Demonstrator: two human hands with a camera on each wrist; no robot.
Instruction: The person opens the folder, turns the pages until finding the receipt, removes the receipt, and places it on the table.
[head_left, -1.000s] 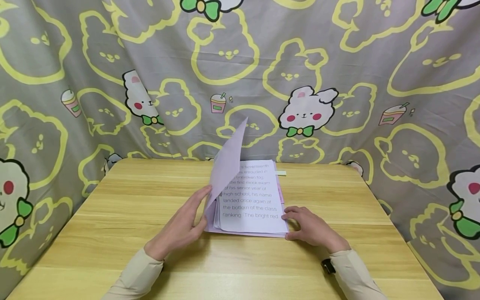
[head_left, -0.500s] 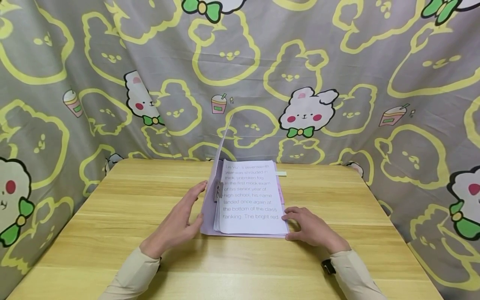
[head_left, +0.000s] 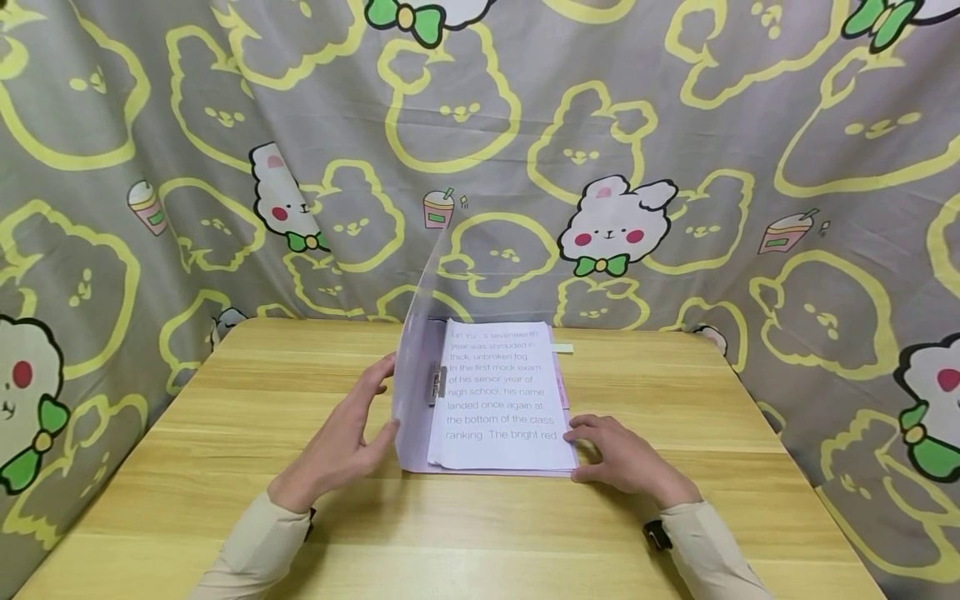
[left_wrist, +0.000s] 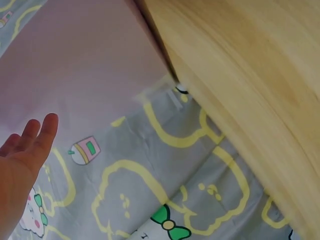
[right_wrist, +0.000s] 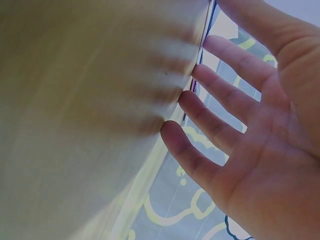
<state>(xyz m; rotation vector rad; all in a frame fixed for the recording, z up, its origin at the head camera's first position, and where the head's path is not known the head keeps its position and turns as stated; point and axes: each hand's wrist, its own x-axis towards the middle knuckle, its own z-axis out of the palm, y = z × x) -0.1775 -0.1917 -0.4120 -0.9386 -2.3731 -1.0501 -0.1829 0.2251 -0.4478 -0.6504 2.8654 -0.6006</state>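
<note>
A lilac clip folder lies on the wooden table, its thin front cover (head_left: pixel 412 375) standing almost upright on the left. Inside, a stack of printed pages (head_left: pixel 501 454) sits beside a metal clip (head_left: pixel 436 385) at the spine. My left hand (head_left: pixel 333 450) is on the cover's outer side, fingers and thumb spread, fingertips right at its edge. In the left wrist view those fingers (left_wrist: pixel 31 145) stretch out near the lilac cover. At the folder's lower right corner, my right hand (head_left: pixel 622 460) rests its fingertips on the table against the edge; the right wrist view shows its fingers (right_wrist: pixel 205 122) extended.
Pink and pale green tabs (head_left: pixel 562 348) stick out from the folder's right side. The wooden table (head_left: pixel 480 542) reaches back to a grey curtain (head_left: pixel 480 108) with cartoon rabbit prints. Both wrists carry dark straps below beige sleeves.
The cover has swung from leaning over the pages to nearly upright, uncovering the text and the clip. My left hand has moved left with it, while the right hand stays in place.
</note>
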